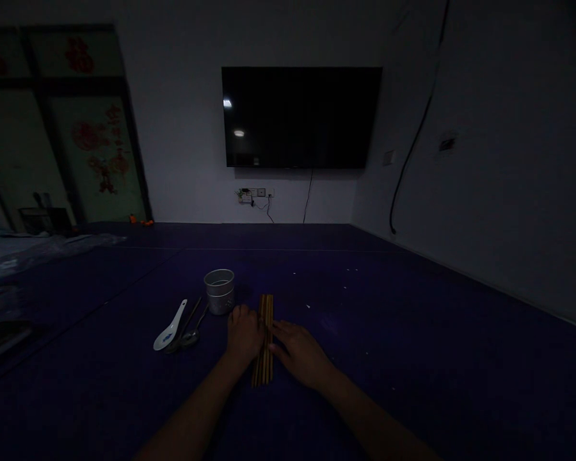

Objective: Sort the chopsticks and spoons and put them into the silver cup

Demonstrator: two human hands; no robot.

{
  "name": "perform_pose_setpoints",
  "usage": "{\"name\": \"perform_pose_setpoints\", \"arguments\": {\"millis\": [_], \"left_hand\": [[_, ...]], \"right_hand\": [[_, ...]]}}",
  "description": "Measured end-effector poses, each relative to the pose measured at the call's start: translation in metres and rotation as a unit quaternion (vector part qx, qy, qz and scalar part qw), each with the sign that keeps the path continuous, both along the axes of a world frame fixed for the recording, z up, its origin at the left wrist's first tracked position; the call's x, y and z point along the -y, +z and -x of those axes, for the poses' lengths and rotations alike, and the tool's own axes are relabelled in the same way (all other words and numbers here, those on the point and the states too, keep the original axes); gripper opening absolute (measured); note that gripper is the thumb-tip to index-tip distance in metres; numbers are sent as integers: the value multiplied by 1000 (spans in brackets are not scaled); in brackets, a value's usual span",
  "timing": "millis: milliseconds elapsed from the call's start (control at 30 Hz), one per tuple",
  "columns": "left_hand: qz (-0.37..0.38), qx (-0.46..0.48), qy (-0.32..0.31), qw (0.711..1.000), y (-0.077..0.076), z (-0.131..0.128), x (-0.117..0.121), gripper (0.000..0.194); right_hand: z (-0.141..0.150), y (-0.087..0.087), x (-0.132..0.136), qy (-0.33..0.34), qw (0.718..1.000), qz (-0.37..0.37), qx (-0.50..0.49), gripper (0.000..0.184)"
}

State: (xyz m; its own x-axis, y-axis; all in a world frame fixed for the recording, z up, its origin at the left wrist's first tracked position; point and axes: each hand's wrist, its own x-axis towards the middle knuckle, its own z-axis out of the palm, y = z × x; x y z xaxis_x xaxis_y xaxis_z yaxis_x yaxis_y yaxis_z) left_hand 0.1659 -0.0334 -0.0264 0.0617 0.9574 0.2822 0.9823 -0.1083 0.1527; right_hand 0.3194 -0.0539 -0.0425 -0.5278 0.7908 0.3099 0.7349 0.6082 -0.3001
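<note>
A bundle of wooden chopsticks lies lengthwise on the dark blue surface in front of me, several side by side. My left hand is on their left side, its fingers curled and closed against them. From the right, my right hand touches the bundle with its fingertips, fingers stretched out and thumb apart. Behind my left hand stands an upright metal cup with small holes low in its side. To its left lie a white soup spoon with a blue mark and metal spoons, partly overlapping.
Small white bits are scattered to the right of the chopsticks. Clear plastic wrapping lies at the far left, near a dark flat object. A television hangs on the back wall, and a black cable runs down the right wall.
</note>
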Motion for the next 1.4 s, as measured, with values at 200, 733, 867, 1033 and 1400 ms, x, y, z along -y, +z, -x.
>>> {"name": "perform_pose_setpoints", "arguments": {"millis": [200,733,867,1033,1400], "left_hand": [[-11,6,0,1000,0,1,-1,36],[-41,25,-5,999,-6,3,-3,31],[-14,9,-2,1000,-5,3,-2,35],[3,4,4,1000,-3,2,0,36],[6,-4,11,1000,-1,4,0,37]], "right_hand": [[0,3,2,6,1000,1,-1,45],[2,6,4,4,1000,4,1,47],[2,6,5,-3,1000,13,9,50],[3,5,6,-4,1000,13,20,51],[6,5,3,0,999,15,29,51]]}}
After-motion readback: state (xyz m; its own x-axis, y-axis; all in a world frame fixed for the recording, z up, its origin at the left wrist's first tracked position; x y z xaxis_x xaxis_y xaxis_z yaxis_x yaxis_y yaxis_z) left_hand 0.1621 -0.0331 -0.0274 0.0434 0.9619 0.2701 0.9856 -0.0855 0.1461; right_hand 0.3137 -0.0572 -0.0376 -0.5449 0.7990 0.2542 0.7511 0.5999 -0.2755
